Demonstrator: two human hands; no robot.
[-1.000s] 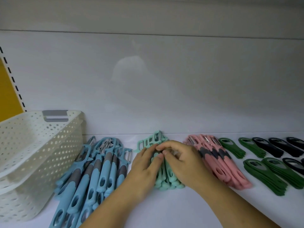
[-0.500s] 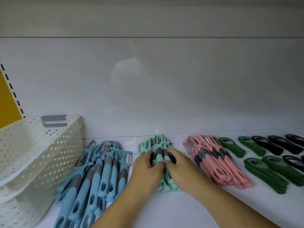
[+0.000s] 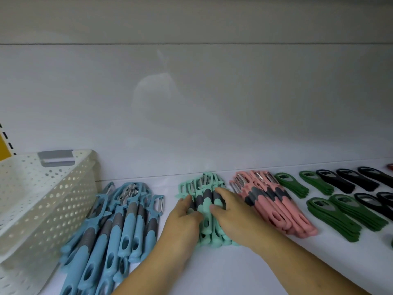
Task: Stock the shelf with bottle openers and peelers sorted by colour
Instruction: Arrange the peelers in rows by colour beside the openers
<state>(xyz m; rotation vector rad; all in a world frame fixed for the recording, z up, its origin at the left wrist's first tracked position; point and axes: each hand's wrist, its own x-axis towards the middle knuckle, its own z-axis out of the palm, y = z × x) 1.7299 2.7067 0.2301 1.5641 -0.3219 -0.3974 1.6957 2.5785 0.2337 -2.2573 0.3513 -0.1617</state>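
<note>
A pile of mint-green peelers (image 3: 203,189) with grey grips lies in the middle of the white shelf (image 3: 229,271), blades toward the back wall. My left hand (image 3: 181,220) grips the pile's left side, fingers curled round the handles. On the right side my right hand (image 3: 236,216) holds the pile, fingers over the grey grips and thumb on top. Blue peelers (image 3: 119,226) are heaped to the left and pink peelers (image 3: 276,207) to the right. Further right lie stacks of green bottle openers (image 3: 340,216) and black bottle openers (image 3: 361,179).
A white perforated basket (image 3: 42,199) with a grey handle stands at the left end of the shelf, against the blue heap. The shelf's white back wall rises right behind the piles. A small red item (image 3: 390,166) shows at the far right edge.
Both hands have slid back toward me along the mint pile, from over the blade ends to the handles, so the peeler heads now show. The pile looks more bunched together.
</note>
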